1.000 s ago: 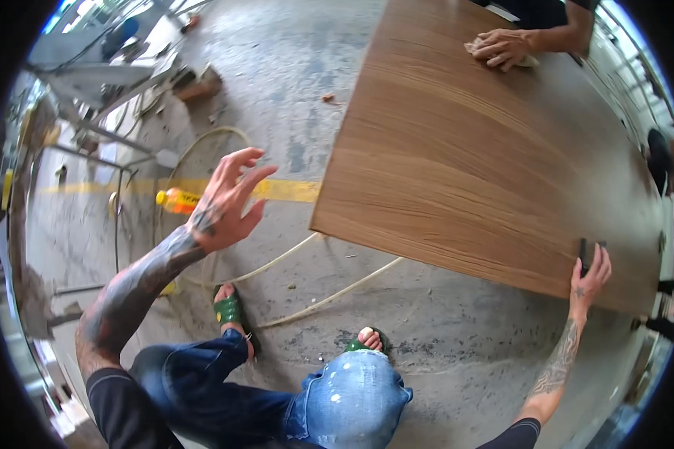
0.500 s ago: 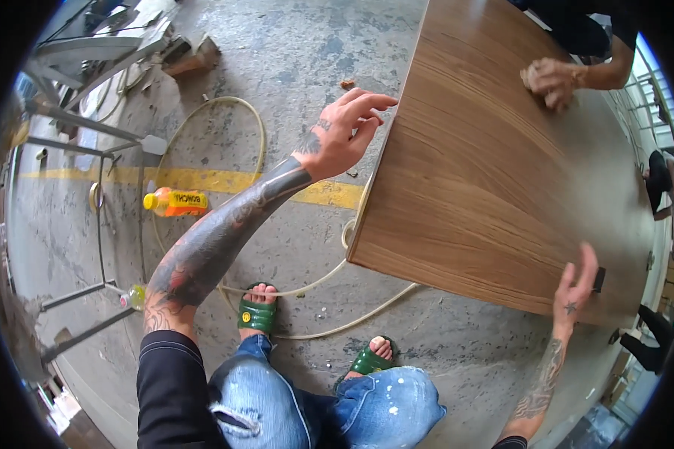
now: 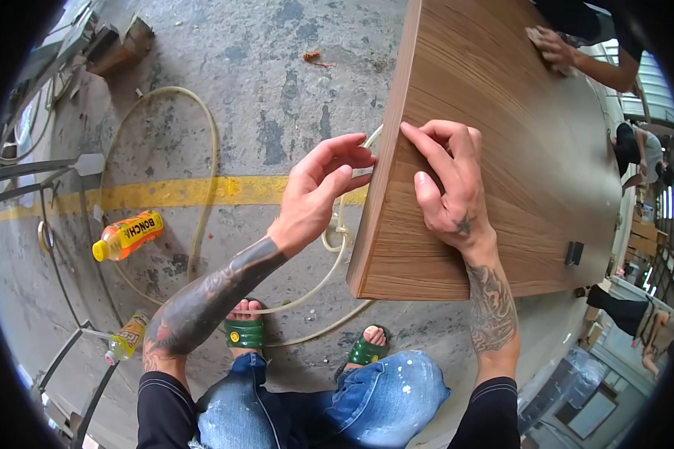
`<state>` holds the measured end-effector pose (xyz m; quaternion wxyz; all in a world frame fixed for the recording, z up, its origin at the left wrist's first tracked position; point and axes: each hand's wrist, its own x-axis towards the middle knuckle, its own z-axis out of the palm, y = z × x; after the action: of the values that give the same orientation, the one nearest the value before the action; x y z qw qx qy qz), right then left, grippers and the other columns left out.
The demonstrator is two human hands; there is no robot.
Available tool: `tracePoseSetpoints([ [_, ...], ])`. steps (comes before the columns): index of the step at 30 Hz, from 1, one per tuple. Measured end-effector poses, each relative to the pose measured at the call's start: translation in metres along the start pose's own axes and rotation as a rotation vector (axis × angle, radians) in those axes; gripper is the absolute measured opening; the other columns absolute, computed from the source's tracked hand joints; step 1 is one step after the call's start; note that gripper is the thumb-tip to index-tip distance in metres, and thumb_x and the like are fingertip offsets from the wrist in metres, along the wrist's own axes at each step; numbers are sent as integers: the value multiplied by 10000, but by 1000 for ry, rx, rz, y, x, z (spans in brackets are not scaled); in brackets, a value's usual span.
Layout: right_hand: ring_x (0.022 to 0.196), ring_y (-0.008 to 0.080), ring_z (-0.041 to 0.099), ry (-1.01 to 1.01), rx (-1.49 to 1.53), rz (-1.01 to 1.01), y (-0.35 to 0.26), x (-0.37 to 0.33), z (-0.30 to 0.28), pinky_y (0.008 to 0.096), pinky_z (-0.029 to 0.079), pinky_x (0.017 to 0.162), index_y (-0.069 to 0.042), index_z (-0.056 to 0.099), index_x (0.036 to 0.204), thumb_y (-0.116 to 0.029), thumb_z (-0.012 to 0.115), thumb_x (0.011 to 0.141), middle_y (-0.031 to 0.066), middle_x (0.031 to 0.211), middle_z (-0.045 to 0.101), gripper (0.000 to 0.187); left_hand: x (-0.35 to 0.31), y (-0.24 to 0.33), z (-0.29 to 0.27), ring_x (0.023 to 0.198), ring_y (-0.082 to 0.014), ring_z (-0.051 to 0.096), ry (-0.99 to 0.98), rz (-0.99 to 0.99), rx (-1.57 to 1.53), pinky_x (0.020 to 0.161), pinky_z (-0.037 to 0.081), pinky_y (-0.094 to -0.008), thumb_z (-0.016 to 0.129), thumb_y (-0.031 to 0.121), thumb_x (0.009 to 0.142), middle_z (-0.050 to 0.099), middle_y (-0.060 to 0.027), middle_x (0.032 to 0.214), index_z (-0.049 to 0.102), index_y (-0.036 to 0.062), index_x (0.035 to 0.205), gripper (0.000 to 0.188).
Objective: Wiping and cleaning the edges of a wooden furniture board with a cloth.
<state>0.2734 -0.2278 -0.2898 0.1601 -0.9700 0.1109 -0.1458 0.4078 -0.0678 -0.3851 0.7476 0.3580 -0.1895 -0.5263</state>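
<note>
A large wood-grain panel [image 3: 517, 127] lies flat in front of me, its near corner close to my knees. My left hand [image 3: 318, 187] hovers with fingers spread at the panel's left edge, fingertips touching or nearly touching the edge band. Resting on the top surface by that same edge is my right hand [image 3: 449, 187], index finger stretched toward the edge. A small black block [image 3: 574, 253] sits on the panel to the right. At the far end, another person's hand [image 3: 550, 46] presses a cloth on the panel.
A pale hose [image 3: 202, 150] loops across the concrete floor under the panel's edge, crossing a yellow painted line [image 3: 180, 192]. Two yellow drink bottles [image 3: 127, 234] lie at left near a metal frame [image 3: 45, 194]. Other people sit at far right.
My view has closed in on the panel's left edge. My right hand left the black block and came to the edge; my left hand dropped from above the panel to its side.
</note>
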Motion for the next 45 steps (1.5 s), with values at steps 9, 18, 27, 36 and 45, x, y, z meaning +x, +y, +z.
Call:
tracePoseSetpoints([
  [9,1032,278,500,-5,60,-15,0,-4,1,393,461,893,10,696,1200,-121,555,782,129,1142,577,461,-4,2,2,1304,-242,549,18,-14,-34,1157,447,-477,530,114,1041,592,-138,1308,445,-6,1456,440],
  [18,1014,280,525,-2,100,-63,0,-8,-2,396,469,896,3,729,1135,-133,541,770,126,1075,603,433,-6,3,4,1303,-247,553,30,-16,-46,1161,443,-477,528,113,1040,590,-140,1304,439,-10,1455,442],
  [27,989,276,534,-15,238,-73,2,-11,-7,401,469,880,-6,755,1032,-120,539,738,128,1039,609,382,-5,1,6,1312,-255,550,43,-10,-51,1165,437,-481,533,123,1036,597,-149,1289,436,-12,1453,449],
  [36,960,266,520,-74,273,-151,5,-12,-5,390,473,824,-20,763,966,-138,556,721,123,1027,607,342,-4,2,9,1260,-226,575,60,19,-23,1098,497,-421,551,126,1035,598,-139,1299,460,-8,1440,436],
  [45,950,266,513,-63,249,-192,1,-14,-6,385,461,806,-30,774,968,-188,573,720,128,1017,607,356,-4,-3,7,1283,-243,565,50,67,111,1083,502,-421,561,160,1041,583,-147,1347,456,1,1455,455],
])
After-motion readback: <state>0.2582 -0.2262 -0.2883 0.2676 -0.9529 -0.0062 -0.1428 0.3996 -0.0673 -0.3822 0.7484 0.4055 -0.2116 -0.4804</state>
